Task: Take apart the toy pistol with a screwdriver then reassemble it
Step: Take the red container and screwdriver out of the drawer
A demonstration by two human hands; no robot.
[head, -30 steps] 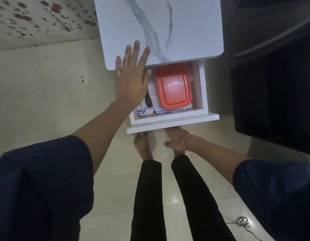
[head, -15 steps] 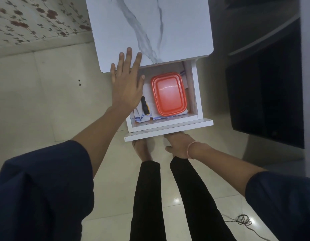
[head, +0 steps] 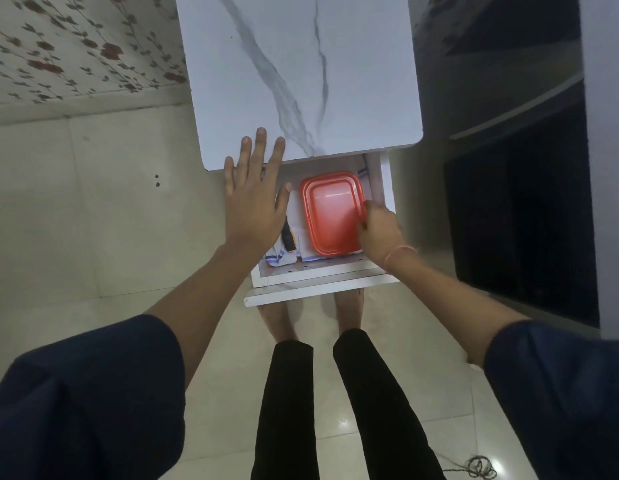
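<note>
two hands: both reached over the open drawer [head: 322,277] at the centre of the frame.
left hand [head: 254,206]: flat, fingers spread, palm down, fingertips lying on the near edge of the white marble-look table top [head: 301,74], the heel of the hand over the drawer's left part.
right hand [head: 379,230]: fingers curled on the right rim of the red lidded box [head: 330,213]; whether the grip was firm i cannot tell.
red lidded box: lay flat in the right part of the drawer, lid on.
screwdriver [head: 288,239]: black and yellow handle, lying in the drawer's left part just below the left hand, partly hidden by it, resting on a white cloth with blue stripes [head: 278,259].
toy pistol: not visible anywhere in the frame.
lower frame: dark sleeves, black trousers, bare feet on pale floor tiles [head: 93,220].
lower right corner: a dark coiled cord [head: 479,469] on the floor.
</note>
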